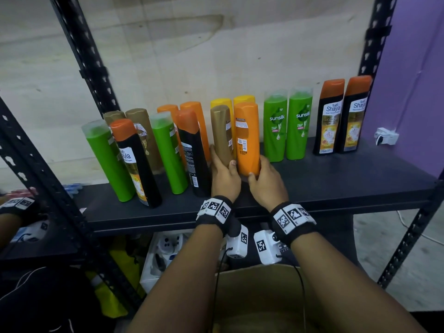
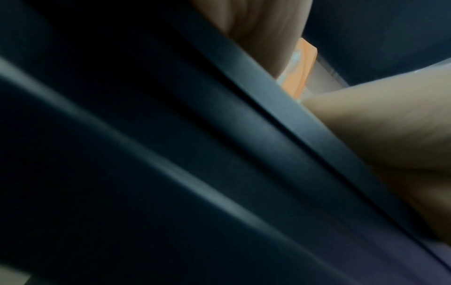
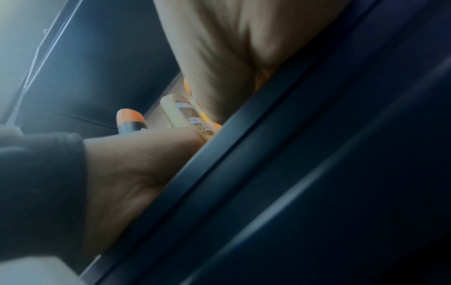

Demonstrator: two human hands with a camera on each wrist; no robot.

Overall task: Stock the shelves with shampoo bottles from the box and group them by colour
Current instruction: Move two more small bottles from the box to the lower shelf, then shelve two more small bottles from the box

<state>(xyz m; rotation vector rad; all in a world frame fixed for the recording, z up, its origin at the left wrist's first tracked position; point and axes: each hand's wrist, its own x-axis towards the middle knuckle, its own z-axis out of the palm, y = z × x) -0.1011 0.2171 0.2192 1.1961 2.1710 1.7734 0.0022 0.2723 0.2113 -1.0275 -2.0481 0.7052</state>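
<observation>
On the black shelf [image 1: 336,183] my left hand [image 1: 224,173] grips the base of a gold bottle [image 1: 222,131], which stands upright. Right beside it my right hand [image 1: 264,181] grips the base of an orange bottle [image 1: 247,138]; the two bottles stand side by side, their labels' barcodes toward me. Behind them stand two yellow bottles [image 1: 222,103]. The wrist views are dark and mostly filled by the shelf edge [image 2: 280,100]. In the right wrist view the gold bottle [image 3: 175,110] shows past my palm; a sliver of orange bottle [image 2: 302,65] shows in the left wrist view.
Left of my hands stand green [image 1: 168,150], black-and-orange [image 1: 192,152], gold [image 1: 141,135] and orange bottles, mixed. To the right stand two green Sunsilk bottles [image 1: 298,123] and two black Safi Shayla bottles [image 1: 329,116]. The cardboard box [image 1: 259,299] sits below my arms. A wall socket [image 1: 385,135] is at right.
</observation>
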